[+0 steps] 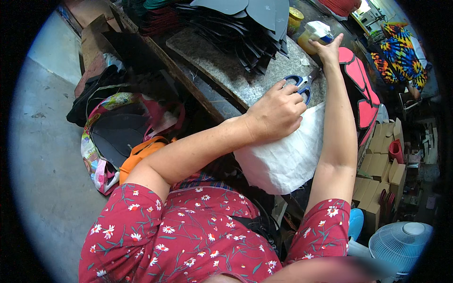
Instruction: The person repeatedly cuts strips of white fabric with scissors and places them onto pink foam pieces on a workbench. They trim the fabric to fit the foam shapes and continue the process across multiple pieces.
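Observation:
My left hand, its fingers curled, grips a white cloth that hangs over the worktable's near edge. Just beyond its fingertips lies a pair of scissors with dark blue handles, the blades pointing right. My right hand is stretched far forward, thumb and fingers spread around the side of a yellowish jar. White material covers the jar's top, and a blue part shows between thumb and fingers. What the other fingers do is hidden.
Stacked dark cut sheets cover the far left of the worktable. A yellow tub stands behind the jar. Pink-and-black pieces lie to the right. Cardboard boxes, a fan, a bag and a co-worker's colourful clothing surround the area.

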Demonstrator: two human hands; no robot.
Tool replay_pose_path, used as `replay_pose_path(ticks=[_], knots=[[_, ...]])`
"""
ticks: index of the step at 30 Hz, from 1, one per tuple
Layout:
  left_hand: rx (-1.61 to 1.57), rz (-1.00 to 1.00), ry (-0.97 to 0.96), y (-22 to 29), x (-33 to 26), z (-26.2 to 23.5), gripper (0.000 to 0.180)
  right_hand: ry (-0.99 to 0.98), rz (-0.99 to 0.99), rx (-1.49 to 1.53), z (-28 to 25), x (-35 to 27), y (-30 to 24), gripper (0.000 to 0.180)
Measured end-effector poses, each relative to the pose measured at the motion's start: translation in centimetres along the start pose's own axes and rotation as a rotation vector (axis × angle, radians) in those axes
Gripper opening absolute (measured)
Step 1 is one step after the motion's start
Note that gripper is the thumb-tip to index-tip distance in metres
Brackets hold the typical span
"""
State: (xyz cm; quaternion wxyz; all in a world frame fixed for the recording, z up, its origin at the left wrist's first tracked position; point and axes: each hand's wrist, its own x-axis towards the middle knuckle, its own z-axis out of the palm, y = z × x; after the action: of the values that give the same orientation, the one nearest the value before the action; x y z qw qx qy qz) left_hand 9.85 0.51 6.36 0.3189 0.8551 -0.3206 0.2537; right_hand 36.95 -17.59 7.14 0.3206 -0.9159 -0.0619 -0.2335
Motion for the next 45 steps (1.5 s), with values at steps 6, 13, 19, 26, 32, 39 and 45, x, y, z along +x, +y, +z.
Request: replay_pose_path(ticks=[6,13,19,26,32,39,45], knots=[[-0.07,0.002,0.059,0.1,0.0,0.1,0.024,-0.021,0.078,0.046,-2.1,0.4,-1.4,0.127],[-0.028,-0.002,0.089,0.8,0.1,-0.2,0.029,0.411,-0.162,-0.206,-4.8,-2.9,-1.8,0.053],[-0.035,-0.066,0.233,0.6,0.3,-0.3,0.028,-0.262,-0.062,-0.178,-7.1,-6.7,-3.8,0.04],[-0.081,0.052,0.199,0.2,0.3,-0.2,0.028,-0.548,-0.08,-0.6,-7.6,-12.5,-8.5,0.071],[-0.103,0.417,-0.111,0.6,0.0,-0.4,0.03,-0.493,0.119,-0.357,-7.7,-10.6,-7.6,0.071],[-0.02,0.355,-0.178,0.6,-0.3,0.2,0.032,-0.541,-0.026,-0.413,-8.1,-10.6,-7.0,0.077],[0.13,0.202,-0.299,-1.2,0.0,-3.3,0.036,-0.51,0.005,-0.535,-14.1,-9.3,-3.6,0.06]])
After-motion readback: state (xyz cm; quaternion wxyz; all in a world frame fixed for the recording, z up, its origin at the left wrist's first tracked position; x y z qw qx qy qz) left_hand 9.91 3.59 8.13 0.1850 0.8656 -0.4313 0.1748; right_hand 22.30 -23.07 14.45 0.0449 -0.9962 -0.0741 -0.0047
